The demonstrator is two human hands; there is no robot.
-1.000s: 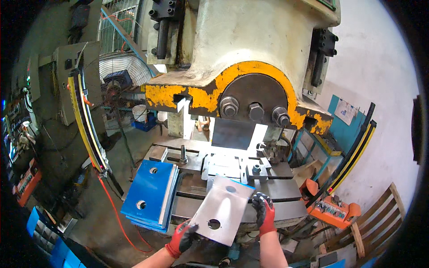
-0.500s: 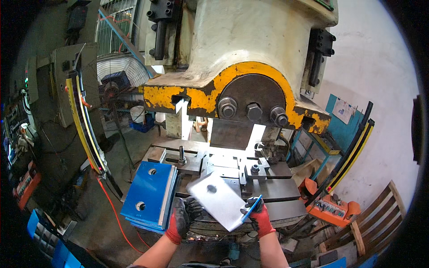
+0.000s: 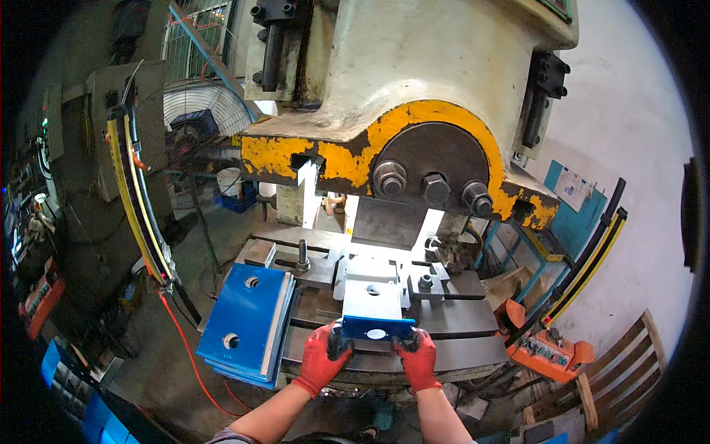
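A bent metal plate (image 3: 360, 303) lies on the bright middle of the press bed. Its silver face, with one round hole, is up. Along its near edge a blue flap with another hole faces me. My left hand (image 3: 323, 361), in a red glove with dark fingertips, is closed on the flap's left end. At the right end my right hand (image 3: 418, 361), gloved alike, grips the flap too. Left of my hands stands a stack of blue plates (image 3: 240, 314) with two holes each; its right side shows pale plate edges.
Above the bed hangs the press ram (image 3: 436, 137), yellow with large bolts. Clamp bolts (image 3: 302, 255) stand on the bed (image 3: 466, 322). Yellow-black upright bars (image 3: 133, 192) flank it. An orange control box (image 3: 551, 351) is at the right, beside a wooden slatted frame (image 3: 617, 362).
The bent plate has turned and moved onto the bed, its blue flap now facing me. My left hand has come from beside the stack to the flap's left end.
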